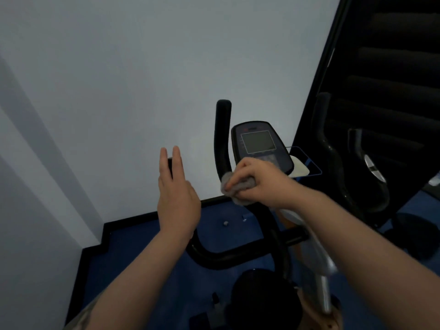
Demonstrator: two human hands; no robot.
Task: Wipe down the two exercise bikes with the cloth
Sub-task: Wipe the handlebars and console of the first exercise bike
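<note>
A pale wall (pixel 119 91) fills the left of the view, meeting a blue floor (pixel 133 253) edged by a black skirting (pixel 128 221). The left hand (pixel 177 196) is raised flat, fingers straight and holding nothing, in front of the tip of the bike's left handlebar (pixel 170 164). Just right of it, well apart from the other hand, the right hand (pixel 254 179) grips a bunched grey cloth (pixel 234 186) against the lower part of the upright right handlebar (pixel 222 134) of the near bike (pixel 238 256). Behind that hand sits the console (pixel 258 141), its screen dark. Farther right, a second bike (pixel 352 167) stands against a black panel (pixel 385 67).
</note>
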